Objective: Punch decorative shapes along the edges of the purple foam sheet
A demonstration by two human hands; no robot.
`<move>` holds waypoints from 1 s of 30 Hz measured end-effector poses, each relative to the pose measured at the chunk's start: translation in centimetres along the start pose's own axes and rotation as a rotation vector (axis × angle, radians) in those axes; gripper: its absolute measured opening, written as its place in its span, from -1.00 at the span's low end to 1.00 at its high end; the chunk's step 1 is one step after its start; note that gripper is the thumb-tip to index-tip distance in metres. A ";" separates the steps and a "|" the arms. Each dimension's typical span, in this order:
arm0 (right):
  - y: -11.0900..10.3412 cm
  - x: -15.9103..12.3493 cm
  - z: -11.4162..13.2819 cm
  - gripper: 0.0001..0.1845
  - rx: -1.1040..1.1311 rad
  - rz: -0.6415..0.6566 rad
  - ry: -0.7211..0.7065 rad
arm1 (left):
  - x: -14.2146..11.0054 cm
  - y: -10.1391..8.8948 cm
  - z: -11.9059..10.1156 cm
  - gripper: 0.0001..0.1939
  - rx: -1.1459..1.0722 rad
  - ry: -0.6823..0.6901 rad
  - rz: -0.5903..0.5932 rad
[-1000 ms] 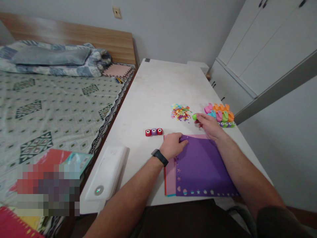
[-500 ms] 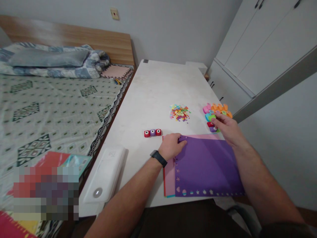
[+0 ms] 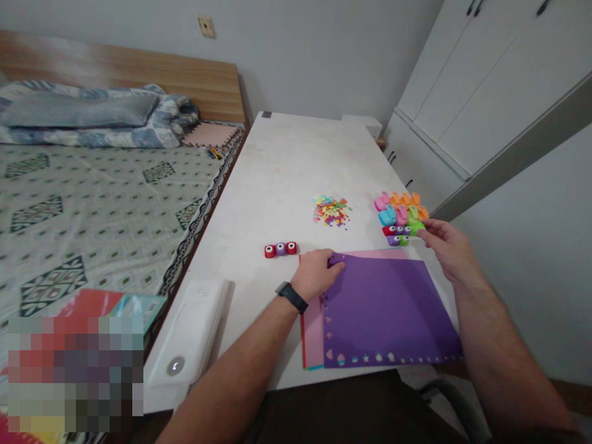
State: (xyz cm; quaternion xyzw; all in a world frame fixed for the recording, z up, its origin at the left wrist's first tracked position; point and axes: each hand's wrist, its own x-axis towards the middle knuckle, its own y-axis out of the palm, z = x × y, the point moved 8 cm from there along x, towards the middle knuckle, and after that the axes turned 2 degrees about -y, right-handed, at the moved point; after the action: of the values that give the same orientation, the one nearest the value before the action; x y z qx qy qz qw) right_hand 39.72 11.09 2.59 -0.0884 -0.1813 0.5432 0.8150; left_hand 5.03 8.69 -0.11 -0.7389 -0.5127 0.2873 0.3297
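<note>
On the white table (image 3: pixel 296 166), at the right end of other punches (image 3: pixel 401 215), we list: green punch (image 3: pixel 417 229), just left of the right hand (image 3: pixel 448 248) and pinched by it, long axis unclear; left hand (image 3: pixel 315 274), farther off, on the purple sheet (image 3: pixel 388 308), grip we cannot tell; punch and right hand shifted rightward since half a second ago.
</note>
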 end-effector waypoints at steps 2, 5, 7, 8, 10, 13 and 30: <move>-0.7 -0.1 -0.6 -0.47 -0.048 -0.014 0.014 | 0.0 0.0 0.0 -0.70 -0.003 -0.002 0.000; -1.5 -0.1 -1.6 -0.46 -0.154 -0.030 0.016 | 0.0 -0.1 0.0 -0.71 -0.006 0.000 0.001; -1.9 0.0 -2.3 -0.47 -0.232 -0.034 0.009 | 0.0 -0.1 0.0 -0.71 -0.011 0.003 0.002; -2.1 0.1 -2.7 -0.48 -0.272 -0.035 0.004 | 0.0 -0.1 -0.1 -0.71 -0.016 0.003 0.003; -2.3 0.1 -3.3 -0.50 -0.348 -0.045 -0.005 | 0.0 -0.1 -0.1 -0.71 -0.024 0.000 0.004; -2.4 0.2 -4.2 -0.51 -0.442 -0.042 -0.003 | 0.0 -0.1 -0.1 -0.71 -0.024 0.009 0.001; -1.5 0.8 -6.5 -0.52 -0.474 0.040 -0.031 | 0.1 0.1 0.0 -0.71 -0.024 0.011 -0.001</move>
State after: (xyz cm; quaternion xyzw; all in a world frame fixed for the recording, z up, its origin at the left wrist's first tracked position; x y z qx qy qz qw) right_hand 43.81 11.61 -2.70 -0.2726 -0.3143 0.5028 0.7577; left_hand 5.12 8.80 -0.23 -0.7440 -0.5148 0.2767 0.3238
